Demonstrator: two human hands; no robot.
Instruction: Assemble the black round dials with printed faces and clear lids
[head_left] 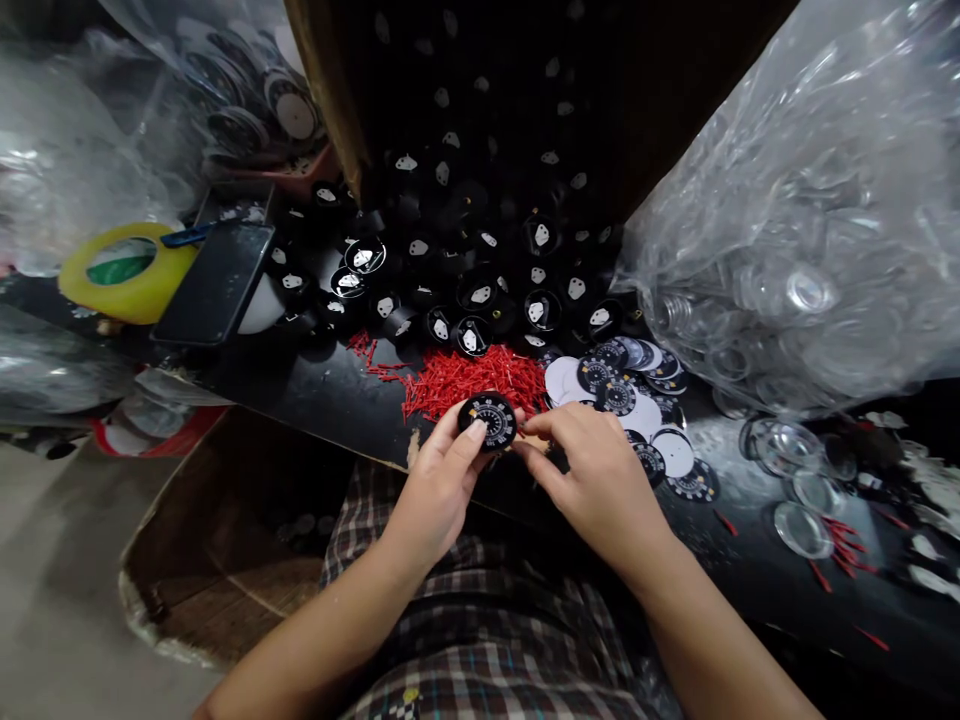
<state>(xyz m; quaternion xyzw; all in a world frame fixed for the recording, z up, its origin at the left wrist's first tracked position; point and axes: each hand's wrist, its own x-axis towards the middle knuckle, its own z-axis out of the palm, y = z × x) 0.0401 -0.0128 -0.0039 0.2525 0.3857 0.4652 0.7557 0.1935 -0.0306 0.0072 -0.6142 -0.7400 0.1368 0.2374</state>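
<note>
In the head view, my left hand (439, 485) grips a round black gauge dial (496, 428) with white numbers, its thumb lying on the face. My right hand (596, 480) is beside the dial's right edge, thumb and forefinger drawn together in a pinch. Whatever is between those fingertips is too small to make out. Just behind both hands lies a heap of small red pointers (472, 378). Loose printed dial discs (619, 395), some showing white backs, are piled to the right of the heap, partly behind my right hand.
Many black round gauge cases (476, 290) crowd the back. A plastic bag of clear round covers (795, 290) stands at right; loose clear covers (802, 530) lie below it. At left are yellow tape (75, 275), a phone (214, 285) and, lower down, a cardboard box (202, 570).
</note>
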